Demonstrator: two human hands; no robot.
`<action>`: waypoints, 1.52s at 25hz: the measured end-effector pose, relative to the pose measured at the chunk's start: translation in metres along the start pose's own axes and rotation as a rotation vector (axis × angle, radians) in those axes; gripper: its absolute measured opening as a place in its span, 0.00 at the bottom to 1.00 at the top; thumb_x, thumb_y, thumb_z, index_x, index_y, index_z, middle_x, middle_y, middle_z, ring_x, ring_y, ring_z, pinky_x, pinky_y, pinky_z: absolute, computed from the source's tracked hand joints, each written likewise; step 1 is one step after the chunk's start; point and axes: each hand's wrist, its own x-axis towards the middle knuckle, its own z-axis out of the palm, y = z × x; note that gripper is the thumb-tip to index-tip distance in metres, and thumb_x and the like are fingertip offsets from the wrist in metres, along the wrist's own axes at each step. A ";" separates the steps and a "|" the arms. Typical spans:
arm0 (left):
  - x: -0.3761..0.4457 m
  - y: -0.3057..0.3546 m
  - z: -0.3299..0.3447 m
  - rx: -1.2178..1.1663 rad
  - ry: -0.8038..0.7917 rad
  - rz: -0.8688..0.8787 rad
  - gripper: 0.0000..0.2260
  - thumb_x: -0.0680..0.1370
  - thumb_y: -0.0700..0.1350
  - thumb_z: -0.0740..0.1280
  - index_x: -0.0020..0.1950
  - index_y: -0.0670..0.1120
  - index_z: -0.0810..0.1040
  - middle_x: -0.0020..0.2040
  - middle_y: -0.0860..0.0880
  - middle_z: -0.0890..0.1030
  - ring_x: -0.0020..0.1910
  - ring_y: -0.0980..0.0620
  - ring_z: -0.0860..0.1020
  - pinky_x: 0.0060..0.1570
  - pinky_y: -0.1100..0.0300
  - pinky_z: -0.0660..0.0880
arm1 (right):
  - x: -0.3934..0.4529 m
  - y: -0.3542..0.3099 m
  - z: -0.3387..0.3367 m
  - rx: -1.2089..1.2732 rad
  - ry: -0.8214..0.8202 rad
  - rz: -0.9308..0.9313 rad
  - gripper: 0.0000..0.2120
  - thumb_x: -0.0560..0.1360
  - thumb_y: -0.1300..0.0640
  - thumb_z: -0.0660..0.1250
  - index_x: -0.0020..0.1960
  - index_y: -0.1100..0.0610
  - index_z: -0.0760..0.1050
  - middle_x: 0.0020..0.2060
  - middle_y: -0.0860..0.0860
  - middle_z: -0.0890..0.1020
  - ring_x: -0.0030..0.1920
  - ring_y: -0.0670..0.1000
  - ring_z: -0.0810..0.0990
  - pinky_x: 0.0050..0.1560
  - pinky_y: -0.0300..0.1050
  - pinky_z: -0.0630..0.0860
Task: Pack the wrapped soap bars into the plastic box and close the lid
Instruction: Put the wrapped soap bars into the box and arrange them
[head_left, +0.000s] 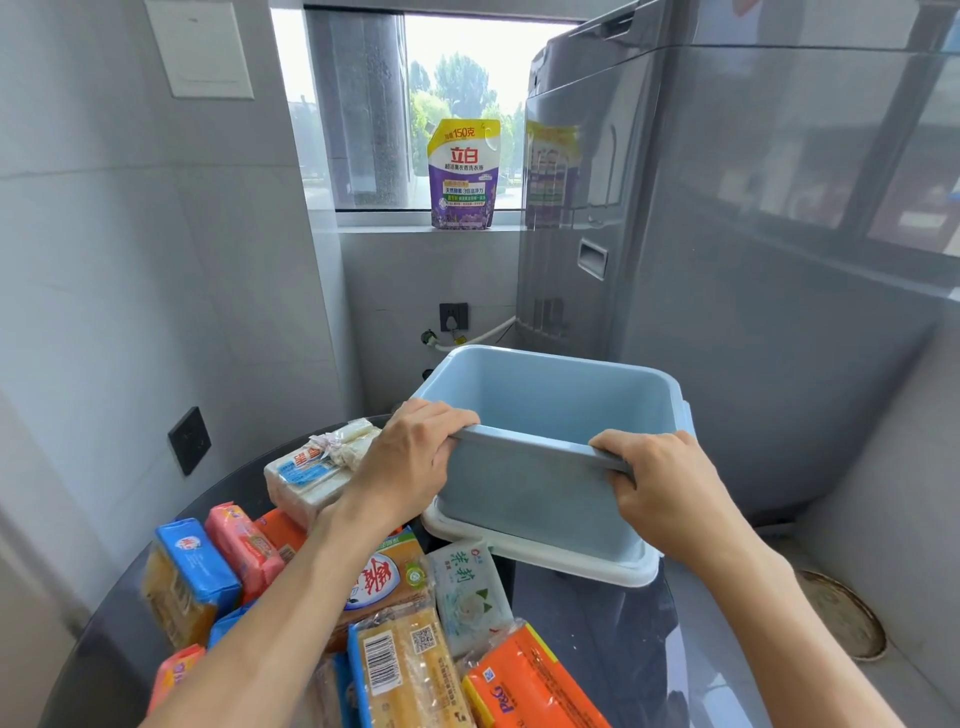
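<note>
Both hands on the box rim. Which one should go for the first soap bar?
Left. The left hand grips the box rim right beside the soap bars; the right hand holds the far side, away from them.

Plastic box (524, 499): matt, smooth blue plastic. Soap bars (400, 670): glossy, crinkled film wrappers. Worktop (597, 649): dark, glossy, reflective. Washing machine (727, 260), right: glossy grey.

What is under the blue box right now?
The blue box sits on a white lid, whose edge shows along the near side. The rest of the lid is covered by the box.
</note>
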 end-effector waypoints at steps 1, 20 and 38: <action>0.001 0.001 0.001 -0.001 0.002 -0.004 0.14 0.79 0.33 0.62 0.57 0.46 0.82 0.49 0.50 0.83 0.53 0.48 0.74 0.55 0.52 0.73 | 0.001 0.000 0.000 0.005 0.005 0.008 0.14 0.68 0.67 0.62 0.46 0.51 0.80 0.31 0.49 0.81 0.35 0.57 0.75 0.35 0.30 0.56; -0.043 0.007 -0.054 0.203 -0.076 -0.112 0.14 0.77 0.46 0.67 0.62 0.52 0.77 0.55 0.49 0.82 0.54 0.46 0.78 0.52 0.49 0.77 | -0.024 -0.040 -0.005 0.118 0.315 -0.160 0.10 0.72 0.58 0.72 0.53 0.54 0.79 0.47 0.49 0.84 0.48 0.57 0.81 0.51 0.53 0.73; -0.088 -0.021 -0.020 0.313 -0.461 -0.521 0.31 0.62 0.70 0.70 0.57 0.52 0.76 0.56 0.47 0.82 0.54 0.43 0.80 0.48 0.52 0.74 | -0.105 -0.163 0.066 -0.002 -0.308 -0.029 0.33 0.64 0.31 0.54 0.62 0.51 0.64 0.46 0.52 0.83 0.54 0.58 0.78 0.58 0.57 0.64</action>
